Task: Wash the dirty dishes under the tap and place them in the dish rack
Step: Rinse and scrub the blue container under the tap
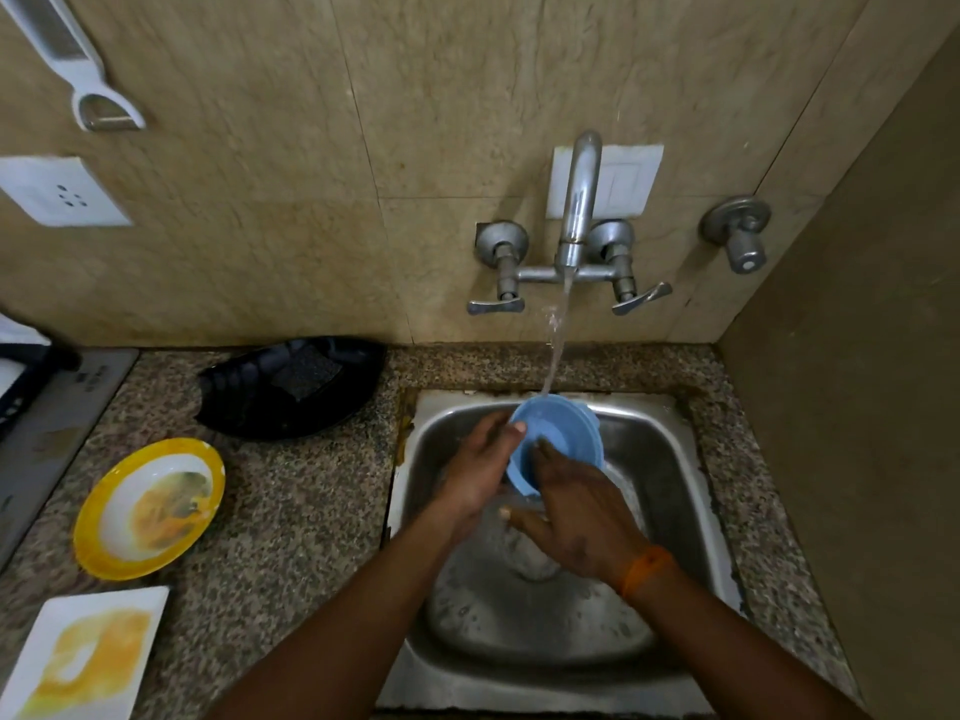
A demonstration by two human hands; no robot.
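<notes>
Our left hand (pixel 475 472) grips the bowl (pixel 563 433), thumb over its rim. Our right hand (pixel 576 517) presses flat fingers inside.

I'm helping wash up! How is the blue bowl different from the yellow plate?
The blue bowl is tilted under the running tap; the yellow plate lies flat on the counter. The plate has orange food smears; the bowl shows none. The bowl is deeper than the plate. Both are round.

Near rim of blue bowl (pixel 558 439) hidden behind left hand (pixel 475 472) and right hand (pixel 576 517). Beneath right hand, drain (pixel 535 570) mostly covered. Far left of left hand, square plate (pixel 88 652) is cut by frame edge.
</notes>
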